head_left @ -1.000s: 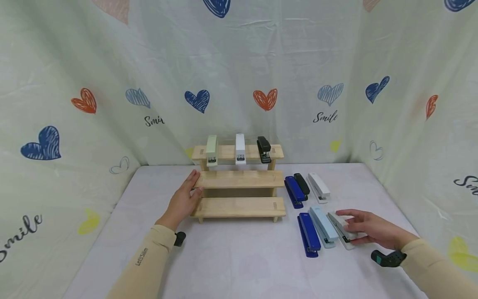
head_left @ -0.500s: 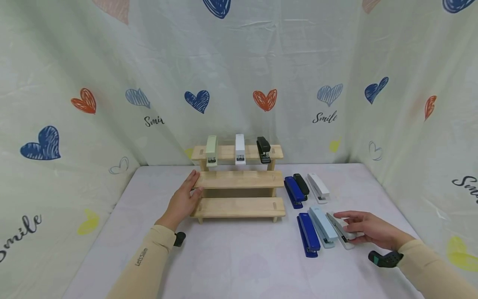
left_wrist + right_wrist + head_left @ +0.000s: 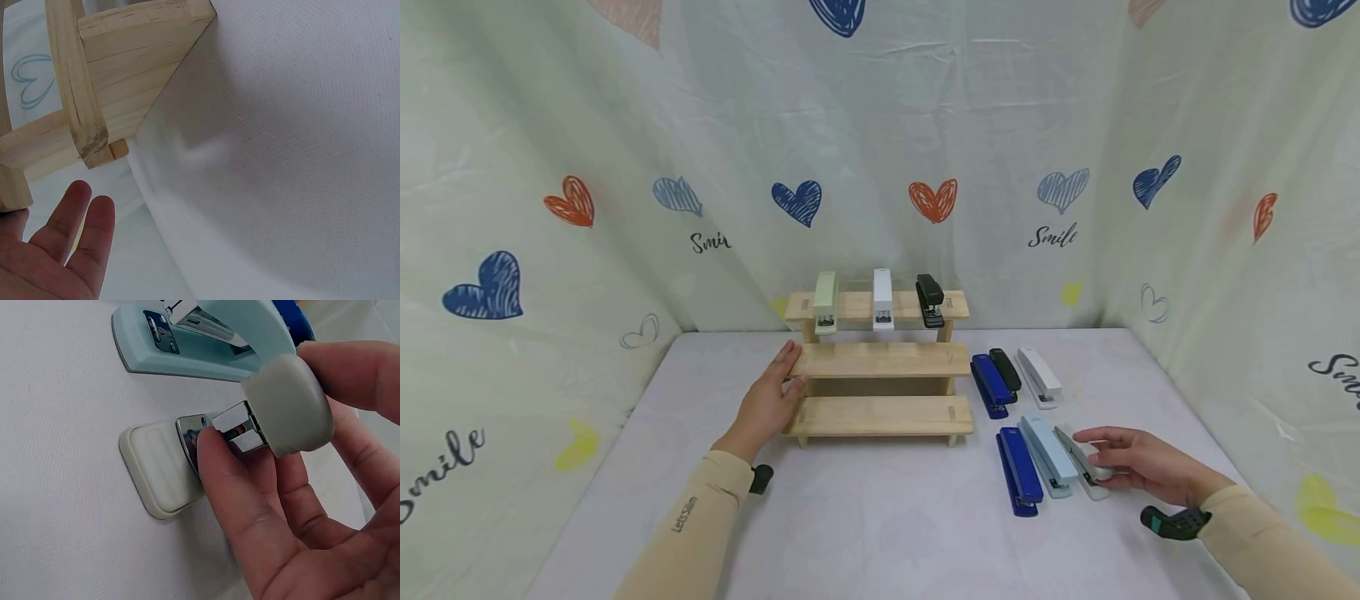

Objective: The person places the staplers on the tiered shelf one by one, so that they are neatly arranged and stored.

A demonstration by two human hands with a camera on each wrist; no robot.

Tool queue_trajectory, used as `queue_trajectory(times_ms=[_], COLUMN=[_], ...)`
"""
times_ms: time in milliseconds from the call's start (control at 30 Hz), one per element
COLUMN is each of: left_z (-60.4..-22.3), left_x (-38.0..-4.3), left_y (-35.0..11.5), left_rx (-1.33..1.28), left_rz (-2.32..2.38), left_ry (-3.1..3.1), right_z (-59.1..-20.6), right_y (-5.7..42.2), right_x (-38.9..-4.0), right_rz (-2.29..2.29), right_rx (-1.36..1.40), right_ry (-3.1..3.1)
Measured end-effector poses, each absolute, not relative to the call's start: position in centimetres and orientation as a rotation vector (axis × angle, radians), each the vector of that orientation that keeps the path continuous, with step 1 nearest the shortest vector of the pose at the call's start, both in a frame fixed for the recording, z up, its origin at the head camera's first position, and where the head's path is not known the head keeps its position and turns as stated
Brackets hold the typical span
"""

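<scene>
Nudged slightly toward the wooden rack (image 3: 880, 417), pale stapler (image 3: 1080, 459) stands right of it, pinched by right hand (image 3: 1150, 461); left hand (image 3: 764, 411), fingers spread, touches rack's left end.

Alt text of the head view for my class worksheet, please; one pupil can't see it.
A person's right hand grips a pale grey stapler near five others on a white table. The left hand touches a three-tier wooden rack with three more staplers on its top shelf.
</scene>
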State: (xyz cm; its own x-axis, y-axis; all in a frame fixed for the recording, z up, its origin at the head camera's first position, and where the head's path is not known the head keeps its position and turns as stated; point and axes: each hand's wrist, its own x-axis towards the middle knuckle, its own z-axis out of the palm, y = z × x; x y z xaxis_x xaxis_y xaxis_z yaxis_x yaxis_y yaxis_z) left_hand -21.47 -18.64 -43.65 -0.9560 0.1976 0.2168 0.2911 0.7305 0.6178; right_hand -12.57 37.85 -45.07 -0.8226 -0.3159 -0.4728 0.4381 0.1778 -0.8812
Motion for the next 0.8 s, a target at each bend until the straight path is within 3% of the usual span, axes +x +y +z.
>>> queue_trajectory(times_ms=[800], left_z=[-43.86], left_x=[-21.66], left_y=[-18.6], left_rx=[-0.366], left_rz=[-1.028], left_ry=[-2.812], right_z=[-44.39], right_y=[38.37], right_x=[-12.49], right_rz=[-1.742], right_rx=[0.126], right_ry=[1.993])
